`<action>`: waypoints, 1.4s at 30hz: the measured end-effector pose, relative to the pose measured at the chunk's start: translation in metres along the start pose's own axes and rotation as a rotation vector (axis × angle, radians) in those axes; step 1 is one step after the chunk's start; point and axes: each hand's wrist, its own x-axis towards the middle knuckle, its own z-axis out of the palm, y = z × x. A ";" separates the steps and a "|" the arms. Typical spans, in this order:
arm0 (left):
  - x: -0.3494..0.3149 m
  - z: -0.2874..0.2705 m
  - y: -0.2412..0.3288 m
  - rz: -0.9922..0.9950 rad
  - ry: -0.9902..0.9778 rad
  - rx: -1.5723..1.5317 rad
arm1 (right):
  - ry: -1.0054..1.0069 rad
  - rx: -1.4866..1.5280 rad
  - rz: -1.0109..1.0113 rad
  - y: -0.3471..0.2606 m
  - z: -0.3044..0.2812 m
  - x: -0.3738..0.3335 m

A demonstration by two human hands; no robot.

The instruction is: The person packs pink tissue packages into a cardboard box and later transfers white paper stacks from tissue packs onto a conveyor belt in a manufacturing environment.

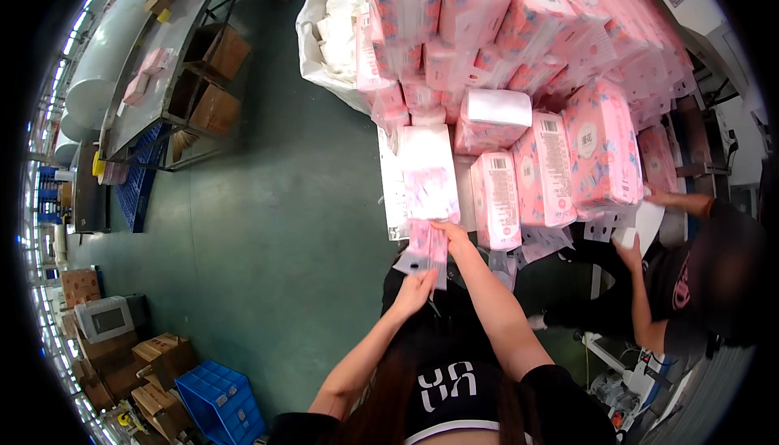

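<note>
pinching the near end of a pink plastic bag (419,244) with the left hand (417,289), gripping its right side with the right hand (453,236), at the near end of the paper stack (428,146), with tissue packs (544,169) right of and beyond the stack, a white sack (311,49) beyond it to the left

pack pile (519,68): ahead, spreading right
wrapper (425,240): in front, left hand (415,291) at its near end, right hand (452,236) at its right edge
sack (331,39): just left of pack pile
workbench (183,25): far left, cartons (215,51) below its top
crate (221,403): lower left on floor (276,202), right of boxes (164,353)
co-worker (690,283): far right, near pack pile
</note>
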 end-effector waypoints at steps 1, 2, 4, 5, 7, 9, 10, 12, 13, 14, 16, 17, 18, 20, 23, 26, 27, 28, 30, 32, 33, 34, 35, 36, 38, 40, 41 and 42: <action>-0.023 -0.004 0.002 0.033 0.009 0.003 | 0.017 -0.017 -0.012 0.002 0.004 0.003; -0.046 -0.008 0.011 -0.010 -0.028 -0.039 | 0.047 -0.030 -0.023 0.005 0.003 0.005; -0.095 -0.022 0.032 -0.053 -0.118 -0.088 | 0.093 -0.053 -0.061 0.008 0.001 0.003; -0.121 -0.029 0.034 -0.108 -0.161 -0.118 | 0.109 -0.063 -0.087 0.009 0.002 0.000; -0.162 -0.045 0.060 -0.442 0.193 -0.291 | 0.151 -0.069 -0.146 0.006 -0.002 -0.005; -0.157 -0.075 0.042 -0.308 0.807 -0.855 | -0.032 -0.198 -0.090 0.006 -0.012 -0.007; -0.166 -0.120 0.012 -0.193 0.696 -1.028 | -0.087 -0.195 -0.001 0.006 -0.010 -0.018; -0.171 -0.186 -0.050 -0.274 1.081 -0.956 | -0.192 -0.223 0.111 0.007 -0.001 -0.038; -0.168 -0.212 -0.080 -0.345 1.223 -0.778 | -0.215 -0.196 0.125 0.006 0.006 -0.043; -0.157 -0.233 -0.100 -0.390 1.167 -0.601 | -0.196 -0.177 0.119 0.003 0.006 -0.045; -0.120 -0.264 -0.111 -0.384 1.059 -0.369 | -0.198 -0.148 0.108 0.000 0.019 -0.048; -0.093 -0.274 -0.110 -0.353 1.005 -0.321 | -0.205 -0.144 0.105 0.002 0.023 -0.051; -0.064 -0.281 -0.103 -0.320 0.953 -0.278 | -0.213 -0.145 0.100 0.002 0.028 -0.053; 0.012 -0.262 -0.058 -0.205 0.609 -0.227 | -0.208 -0.131 0.099 0.000 0.029 -0.060; 0.123 -0.158 0.078 0.477 0.701 0.352 | -0.187 -0.091 0.071 0.003 0.023 -0.062; 0.181 -0.074 0.215 0.976 0.182 0.625 | -0.182 -0.061 0.061 0.012 0.022 -0.058; 0.206 -0.054 0.238 1.120 0.142 0.718 | -0.193 -0.060 0.060 0.014 0.027 -0.057; 0.232 -0.041 0.253 1.139 0.051 0.747 | -0.174 -0.045 0.057 0.016 0.034 -0.061; 0.282 -0.031 0.259 1.007 -0.104 0.873 | -0.174 -0.046 0.044 0.020 0.037 -0.061; 0.302 -0.025 0.256 0.931 -0.176 0.967 | -0.174 -0.056 0.024 0.018 0.037 -0.061; 0.307 -0.026 0.253 0.912 -0.172 1.005 | -0.172 -0.043 0.024 0.017 0.036 -0.061; 0.311 -0.027 0.251 0.891 -0.165 1.044 | -0.172 -0.032 0.025 0.015 0.036 -0.062; 0.312 -0.024 0.251 0.877 -0.186 1.057 | -0.167 -0.013 0.028 0.017 0.034 -0.062; 0.312 -0.023 0.251 0.862 -0.205 1.071 | -0.160 -0.005 0.029 0.018 0.033 -0.062; 0.310 -0.018 0.255 0.761 -0.241 1.136 | -0.169 -0.003 0.020 0.015 0.031 -0.059; 0.307 -0.013 0.264 0.587 -0.273 1.232 | -0.178 -0.004 0.014 0.015 0.031 -0.060; 0.308 -0.015 0.266 0.558 -0.285 1.240 | -0.179 -0.007 0.014 0.014 0.033 -0.062; 0.309 -0.016 0.268 0.528 -0.296 1.248 | -0.180 -0.010 0.015 0.013 0.035 -0.063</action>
